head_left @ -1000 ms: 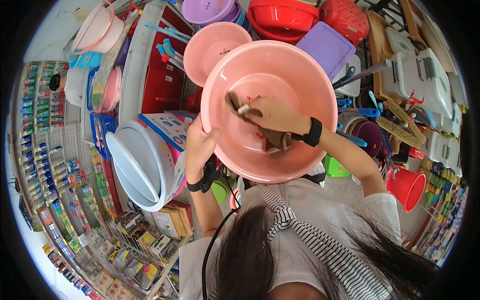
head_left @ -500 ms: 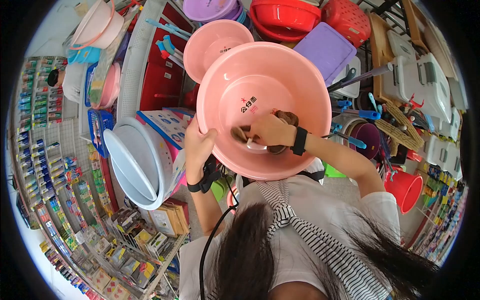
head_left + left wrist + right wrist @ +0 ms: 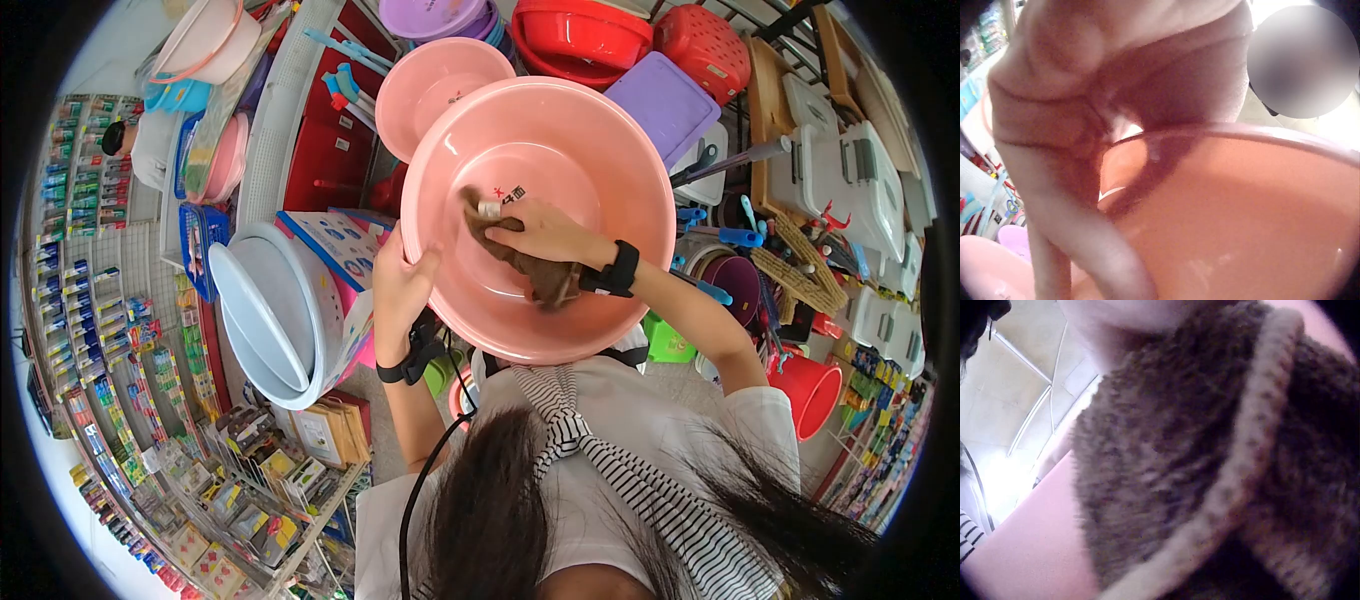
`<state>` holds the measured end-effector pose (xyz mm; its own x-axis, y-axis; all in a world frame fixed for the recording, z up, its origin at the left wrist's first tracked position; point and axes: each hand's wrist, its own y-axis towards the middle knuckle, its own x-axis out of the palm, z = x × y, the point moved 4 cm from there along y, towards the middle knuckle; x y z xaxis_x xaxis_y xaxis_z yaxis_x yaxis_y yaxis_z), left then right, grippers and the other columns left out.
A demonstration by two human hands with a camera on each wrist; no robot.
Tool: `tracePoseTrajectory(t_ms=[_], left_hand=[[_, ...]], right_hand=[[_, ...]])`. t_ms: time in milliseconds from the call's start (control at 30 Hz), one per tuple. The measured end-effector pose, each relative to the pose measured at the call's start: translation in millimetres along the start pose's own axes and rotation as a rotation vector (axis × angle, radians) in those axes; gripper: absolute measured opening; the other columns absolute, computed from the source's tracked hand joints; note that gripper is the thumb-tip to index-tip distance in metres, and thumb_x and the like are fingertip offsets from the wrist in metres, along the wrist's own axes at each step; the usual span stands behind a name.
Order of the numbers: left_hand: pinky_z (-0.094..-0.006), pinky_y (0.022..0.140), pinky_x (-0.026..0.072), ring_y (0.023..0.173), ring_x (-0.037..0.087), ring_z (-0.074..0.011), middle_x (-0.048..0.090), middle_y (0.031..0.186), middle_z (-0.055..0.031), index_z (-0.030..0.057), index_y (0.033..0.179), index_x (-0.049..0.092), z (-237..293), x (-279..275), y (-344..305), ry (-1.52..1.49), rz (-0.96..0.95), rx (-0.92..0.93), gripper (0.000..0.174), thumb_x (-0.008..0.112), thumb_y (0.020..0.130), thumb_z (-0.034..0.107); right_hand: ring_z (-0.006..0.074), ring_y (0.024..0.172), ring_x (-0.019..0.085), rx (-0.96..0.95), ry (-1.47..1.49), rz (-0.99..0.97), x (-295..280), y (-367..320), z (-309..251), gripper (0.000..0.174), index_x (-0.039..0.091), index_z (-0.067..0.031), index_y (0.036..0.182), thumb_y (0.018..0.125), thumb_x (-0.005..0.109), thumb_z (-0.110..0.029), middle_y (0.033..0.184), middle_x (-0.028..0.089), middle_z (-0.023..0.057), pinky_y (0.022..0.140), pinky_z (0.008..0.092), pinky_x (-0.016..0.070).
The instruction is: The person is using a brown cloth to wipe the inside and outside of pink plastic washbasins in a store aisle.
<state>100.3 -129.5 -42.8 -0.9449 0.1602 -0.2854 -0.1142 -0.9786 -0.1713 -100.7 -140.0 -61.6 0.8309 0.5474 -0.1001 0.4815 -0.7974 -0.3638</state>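
A large pink basin [image 3: 620, 180] is held in front of the body, tilted so its inside faces the head view. The left hand [image 3: 400, 290] grips its left rim, thumb on the inner side; in the left wrist view the fingers of that hand [image 3: 1072, 162] lie along the basin's outer wall [image 3: 1241, 206]. Inside the basin the right hand [image 3: 550, 238] holds a brown cloth [image 3: 550, 285], which has a small white tag. Close up in the right wrist view, the fluffy cloth [image 3: 1147, 462] with a lighter edge covers most of the frame and hides the fingertips.
Behind the basin stand a smaller pink basin [image 3: 420, 90], red basins [image 3: 575, 35] and a purple lid [image 3: 665, 105]. Pale blue tubs [image 3: 260, 310] are at left, above shelves of small goods [image 3: 230, 510]. White lidded boxes [image 3: 860, 180] and a red bucket [image 3: 805, 390] stand at right.
The right hand has moved up and left within the basin, and the cloth, bunched half a second ago, now lies more stretched out. The left hand keeps its place on the rim.
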Motion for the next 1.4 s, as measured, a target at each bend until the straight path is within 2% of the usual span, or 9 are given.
tracePoseTrajectory(t_ms=[100, 133, 367, 600, 900, 1000, 1100, 1233, 1400], left_hand=[[-0.0295, 0.082, 0.0479, 0.087, 0.063, -0.0149, 0.069, 0.096, -0.011, -0.0026, 0.115, 0.06, 0.7, 3.8, 1.2, 0.025, 0.012, 0.002, 0.03, 0.064, 0.089, 0.013], [-0.0299, 0.081, 0.0481, 0.086, 0.063, -0.0152, 0.069, 0.094, -0.0108, -0.0023, 0.113, 0.061, 2.5, 6.0, 1.7, 0.036, 0.006, 0.013, 0.031, 0.065, 0.09, 0.018], [-0.0316, 0.078, 0.0488, 0.082, 0.063, -0.0165, 0.069, 0.091, -0.0103, -0.0014, 0.111, 0.061, 6.9, 4.0, 0.9, 0.129, 0.009, -0.057, 0.032, 0.063, 0.093, 0.026], [-0.0305, 0.079, 0.0475, 0.084, 0.059, -0.0143, 0.067, 0.093, -0.0109, -0.0018, 0.114, 0.059, 15.4, 7.8, 2.7, 0.06, -0.004, 0.047, 0.036, 0.062, 0.094, 0.029], [-0.0296, 0.084, 0.0458, 0.089, 0.057, -0.0135, 0.066, 0.099, -0.0096, -0.0025, 0.118, 0.058, -1.3, 1.9, 4.1, 0.093, -0.056, -0.002, 0.039, 0.064, 0.094, 0.028], [-0.0307, 0.084, 0.0467, 0.089, 0.059, -0.0142, 0.067, 0.1, -0.0099, -0.0022, 0.119, 0.058, -6.0, 3.7, 2.6, 0.026, -0.037, 0.041, 0.04, 0.064, 0.094, 0.028], [-0.0304, 0.084, 0.047, 0.09, 0.06, -0.0147, 0.068, 0.102, -0.011, -0.0027, 0.119, 0.058, -0.1, 2.4, 1.3, 0.075, -0.043, 0.019, 0.039, 0.064, 0.094, 0.026], [-0.0299, 0.083, 0.0475, 0.089, 0.061, -0.0148, 0.068, 0.101, -0.0115, -0.003, 0.119, 0.058, 4.8, 5.3, 5.6, 0.089, -0.071, 0.052, 0.037, 0.065, 0.093, 0.022], [-0.03, 0.082, 0.048, 0.087, 0.061, -0.0139, 0.069, 0.098, -0.0109, -0.0026, 0.117, 0.057, 0.1, 10.3, 9.8, -0.082, -0.156, -0.124, 0.032, 0.065, 0.09, 0.014]], right_hand=[[0.028, 0.07, 0.065, 0.049, -0.013, -0.112, 23.1, 10.3, 29.8, 0.028, 0.068, -0.0057, 0.101, 0.09, 0.06, -0.03, 0.082, 0.068, 0.0146, 0.068, 0.0396, 0.0515], [0.0305, 0.069, 0.066, -0.18, -0.107, -0.021, 30.2, 7.4, 19.3, 0.028, 0.067, -0.0042, 0.095, 0.089, 0.06, -0.031, 0.079, 0.067, 0.0155, 0.065, 0.0421, 0.0508], [0.0353, 0.065, 0.063, -0.567, -0.228, 0.141, 59.9, -26.7, 0.5, 0.024, 0.066, -0.0062, 0.109, 0.088, 0.063, -0.018, 0.077, 0.064, 0.0185, 0.061, 0.0414, 0.0518], [0.024, 0.062, 0.06, -0.907, -0.54, -0.027, 57.1, -53.4, -14.3, 0.027, 0.067, -0.0132, 0.109, 0.083, 0.066, -0.016, 0.089, 0.061, 0.0056, 0.053, 0.035, 0.0487], [0.0217, 0.057, 0.057, -0.836, -0.624, 0.12, 54.0, -45.0, -22.2, 0.036, 0.066, -0.0204, 0.12, 0.084, 0.063, -0.02, 0.087, 0.061, 0.0025, 0.052, 0.0335, 0.0467], [0.0265, 0.059, 0.058, -0.719, -0.326, -0.174, 42.9, -50.3, -20.5, 0.031, 0.07, -0.018, 0.109, 0.08, 0.061, -0.013, 0.072, 0.059, 0.0074, 0.055, 0.0366, 0.0466], [0.0266, 0.061, 0.06, -0.63, -0.512, -0.221, 20.0, -49.2, -19.1, 0.032, 0.07, -0.0166, 0.11, 0.079, 0.062, -0.013, 0.074, 0.062, 0.0079, 0.056, 0.0375, 0.0466], [0.0319, 0.066, 0.063, -0.504, -0.406, 0.244, -7.6, -38.3, -29.5, 0.03, 0.068, -0.0133, 0.107, 0.079, 0.057, -0.018, 0.074, 0.064, 0.0133, 0.06, 0.0423, 0.0495], [0.0314, 0.066, 0.064, -0.58, -0.481, 0.212, 18.9, -33.7, -26.8, 0.027, 0.067, -0.0137, 0.105, 0.08, 0.059, -0.019, 0.073, 0.064, 0.0133, 0.062, 0.0424, 0.0507]])
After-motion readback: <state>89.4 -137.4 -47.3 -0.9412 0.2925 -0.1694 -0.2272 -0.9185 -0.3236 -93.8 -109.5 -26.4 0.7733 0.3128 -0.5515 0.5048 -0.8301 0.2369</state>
